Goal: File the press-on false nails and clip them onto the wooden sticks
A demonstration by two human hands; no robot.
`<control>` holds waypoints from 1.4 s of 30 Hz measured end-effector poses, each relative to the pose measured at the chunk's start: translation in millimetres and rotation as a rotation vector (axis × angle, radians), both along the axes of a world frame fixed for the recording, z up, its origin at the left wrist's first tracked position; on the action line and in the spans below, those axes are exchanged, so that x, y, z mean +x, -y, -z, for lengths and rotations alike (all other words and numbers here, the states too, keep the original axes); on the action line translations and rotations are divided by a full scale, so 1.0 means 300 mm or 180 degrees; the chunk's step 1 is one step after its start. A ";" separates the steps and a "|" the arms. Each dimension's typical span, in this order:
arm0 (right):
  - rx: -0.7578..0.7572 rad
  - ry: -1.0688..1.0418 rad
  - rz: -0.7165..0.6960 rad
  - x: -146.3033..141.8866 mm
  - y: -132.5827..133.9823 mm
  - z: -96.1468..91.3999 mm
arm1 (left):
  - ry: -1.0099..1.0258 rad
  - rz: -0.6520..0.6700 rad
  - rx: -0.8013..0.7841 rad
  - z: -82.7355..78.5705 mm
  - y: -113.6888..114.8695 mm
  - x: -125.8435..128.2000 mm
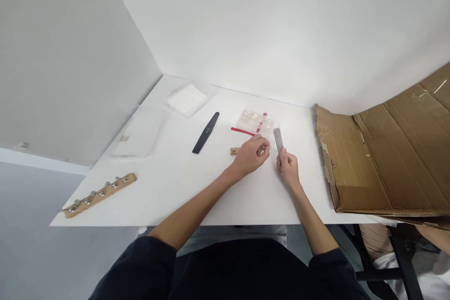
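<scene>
My right hand is closed around the lower end of a grey nail file, which points up and away from me. Just to its left, my left hand has its fingers curled into a pinch; whatever sits between the fingertips is too small to make out. From behind my left wrist pokes the end of a small wooden piece, its remainder hidden. Beyond my hands lies a clear plastic tray with a red strip across it. A second red strip reaches toward my left knuckles.
Left of my hands, a black nail file lies on the white table. A wooden bar with metal clips rests near the left edge. Clear plastic cases and a white gridded sheet lie behind. An open cardboard box stands right.
</scene>
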State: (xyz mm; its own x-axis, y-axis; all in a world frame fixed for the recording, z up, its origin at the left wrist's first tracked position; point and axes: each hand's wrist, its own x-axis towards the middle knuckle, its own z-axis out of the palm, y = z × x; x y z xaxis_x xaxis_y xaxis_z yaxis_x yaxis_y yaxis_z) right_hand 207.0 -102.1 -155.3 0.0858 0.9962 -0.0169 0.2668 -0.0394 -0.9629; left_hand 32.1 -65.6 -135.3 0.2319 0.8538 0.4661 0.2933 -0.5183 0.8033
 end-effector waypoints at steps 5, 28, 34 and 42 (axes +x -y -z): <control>0.0041 0.0193 0.0117 0.000 0.000 -0.004 | 0.0012 -0.0038 -0.0001 -0.001 0.000 0.000; 0.0041 0.0237 0.0089 0.020 0.002 0.003 | 0.0835 0.0381 -0.1211 -0.029 -0.007 -0.004; 0.0012 0.0408 0.0083 0.017 0.007 -0.004 | 0.1122 0.0509 -0.1522 -0.035 -0.017 -0.007; 0.0032 0.0334 0.0119 0.014 0.010 -0.009 | 0.1206 0.0529 -0.1647 -0.051 -0.014 -0.008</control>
State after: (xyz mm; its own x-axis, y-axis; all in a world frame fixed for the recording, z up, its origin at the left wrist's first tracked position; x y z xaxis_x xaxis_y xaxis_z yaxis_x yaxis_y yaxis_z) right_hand 211.2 -105.1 -152.5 0.1236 0.9923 0.0041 0.3648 -0.0416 -0.9302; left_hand 29.7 -61.3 -120.0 0.2806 0.9564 0.0807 -0.1091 -0.0517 0.9927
